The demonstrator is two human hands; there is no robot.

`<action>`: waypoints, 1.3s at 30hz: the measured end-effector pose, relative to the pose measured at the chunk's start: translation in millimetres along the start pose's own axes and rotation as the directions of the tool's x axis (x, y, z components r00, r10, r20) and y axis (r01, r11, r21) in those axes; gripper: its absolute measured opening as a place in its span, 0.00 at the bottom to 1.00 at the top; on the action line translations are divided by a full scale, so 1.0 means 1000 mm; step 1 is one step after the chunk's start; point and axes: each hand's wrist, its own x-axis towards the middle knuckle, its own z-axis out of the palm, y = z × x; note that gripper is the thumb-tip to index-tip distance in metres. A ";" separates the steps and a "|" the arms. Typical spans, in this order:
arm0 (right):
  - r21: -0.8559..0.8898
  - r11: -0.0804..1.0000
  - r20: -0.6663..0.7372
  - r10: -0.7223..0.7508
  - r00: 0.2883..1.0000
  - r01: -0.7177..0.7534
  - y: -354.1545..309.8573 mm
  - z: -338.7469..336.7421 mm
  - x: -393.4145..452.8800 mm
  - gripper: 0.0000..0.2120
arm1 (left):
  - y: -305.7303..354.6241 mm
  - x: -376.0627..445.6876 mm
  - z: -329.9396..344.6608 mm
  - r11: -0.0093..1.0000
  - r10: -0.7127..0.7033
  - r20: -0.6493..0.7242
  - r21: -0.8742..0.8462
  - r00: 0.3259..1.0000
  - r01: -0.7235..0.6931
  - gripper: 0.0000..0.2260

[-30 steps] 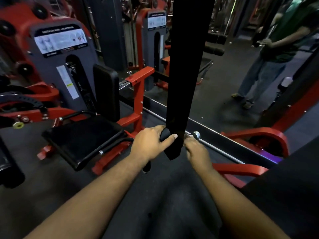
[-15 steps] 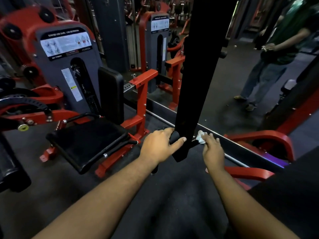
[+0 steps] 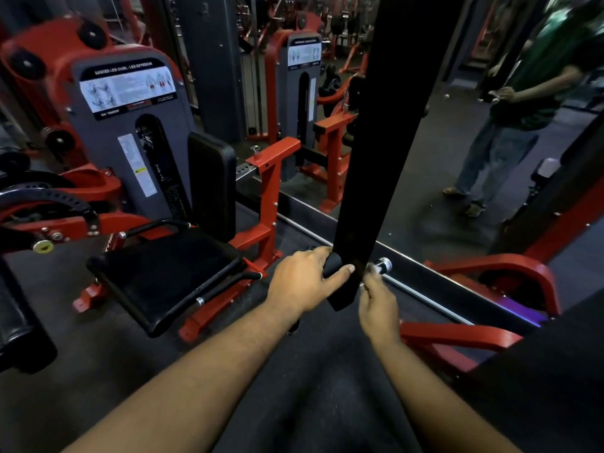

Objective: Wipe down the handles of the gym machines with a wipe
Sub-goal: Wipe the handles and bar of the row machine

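Head view: a black upright bar (image 3: 379, 152) runs from twelve o'clock down to the middle of the frame. At its lower end a handle crosses it. The left hand (image 3: 305, 282) grips the black foam handle grip (image 3: 332, 265) on the near-left side of the bar, fingers curled over the top and thumb stretched along the front, its tip touching the bar. Just past the bar, toward three o'clock, the right hand (image 3: 379, 305) is raised with curled fingers pinching something small and pale, likely the wipe (image 3: 372, 268), against the shiny chrome handle end (image 3: 384, 264); blur keeps the wipe itself from being clearly told.

Toward ten o'clock stands a grey and red machine (image 3: 130, 132) whose placard (image 3: 127, 88) reads "SEATED LEG CURL / LEG EXTENSION" above small exercise diagrams; the finer print is unreadable. A white sticker (image 3: 137, 165) with a yellow warning mark sits lower on its shroud. Its black seat (image 3: 163, 273) and back pad (image 3: 212, 181) lie toward nine o'clock from the hands. At eleven to twelve o'clock a second machine (image 3: 300, 103) carries a similar placard, too small to read. At two o'clock a mirror wall (image 3: 441, 207) shows a person (image 3: 510, 125) in a green top and jeans. Red frame tubing (image 3: 490, 335) curves at four o'clock.
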 end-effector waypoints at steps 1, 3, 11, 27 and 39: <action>0.023 1.000 0.012 -0.019 1.000 0.018 0.000 0.001 -0.007 0.20 | -0.001 0.000 0.000 1.000 -0.003 0.003 -0.003 1.000 0.003 0.27; 0.002 1.000 0.023 -0.031 0.999 0.031 0.009 -0.007 -0.004 0.20 | -0.001 0.000 0.000 1.000 -0.007 0.015 -0.007 1.000 0.007 0.27; 0.070 0.996 -0.097 0.067 0.993 -0.060 -0.005 0.001 0.000 0.24 | -0.003 0.006 -0.003 1.000 0.006 0.003 0.004 1.000 -0.006 0.25; -0.081 0.996 -0.021 -0.040 0.999 0.038 0.015 -0.008 0.005 0.23 | 0.000 0.001 -0.003 1.000 -0.010 0.011 0.010 1.000 0.010 0.29; -0.241 0.970 0.048 -0.026 0.999 0.036 0.048 -0.024 0.014 0.33 | 0.008 -0.007 0.001 1.000 -0.003 0.022 0.008 1.000 0.003 0.29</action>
